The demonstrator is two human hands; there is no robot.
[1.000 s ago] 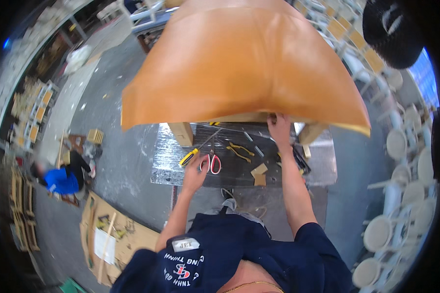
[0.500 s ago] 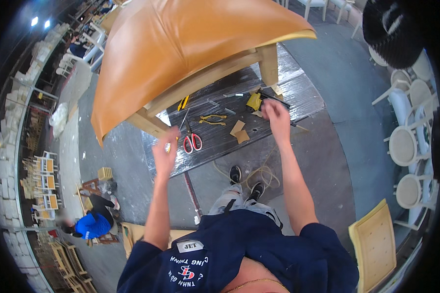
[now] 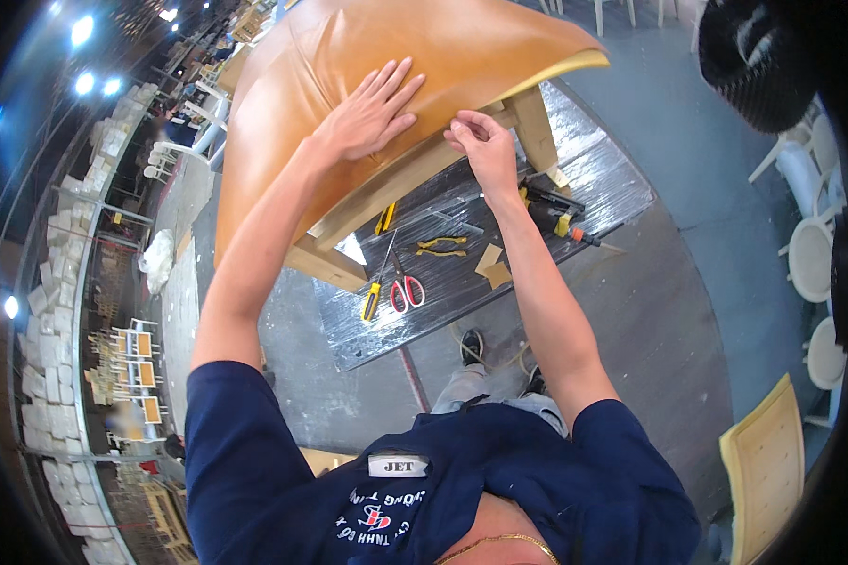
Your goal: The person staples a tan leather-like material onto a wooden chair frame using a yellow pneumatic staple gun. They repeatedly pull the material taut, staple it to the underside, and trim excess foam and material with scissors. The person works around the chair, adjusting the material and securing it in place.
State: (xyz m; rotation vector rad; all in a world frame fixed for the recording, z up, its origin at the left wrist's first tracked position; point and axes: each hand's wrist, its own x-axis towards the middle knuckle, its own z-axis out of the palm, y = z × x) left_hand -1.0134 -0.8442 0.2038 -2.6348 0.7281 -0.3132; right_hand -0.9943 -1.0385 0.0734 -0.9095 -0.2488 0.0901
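A tan leather sheet (image 3: 283,122) drapes over a wooden seat frame (image 3: 386,193), its near edge hanging loose. Spread flat on the leather, my left hand (image 3: 367,115) has its fingers pointing up and to the right. At the sheet's lower edge my right hand (image 3: 485,151) is closed, thumb and fingers pinching the leather rim. Below the frame lie scissors (image 3: 407,292) with red-and-white handles, yellow-handled pliers (image 3: 443,247) and a yellow-handled tool with a thin shaft (image 3: 371,301). A black tool with an orange end fitting (image 3: 578,234) rests to the right.
The frame stands on a table (image 3: 462,301) wrapped in shiny plastic, with cardboard scraps (image 3: 492,264) on it. A tufted yellowish panel (image 3: 768,471) stands at the lower right. Pale chairs (image 3: 810,259) line the right side; stacked white blocks (image 3: 61,330) fill shelves at left.
Both hands have risen from over the tabletop to the leather. My left hand now lies flat on it; my right has left the black tool's side for the sheet's edge. The view has shifted.
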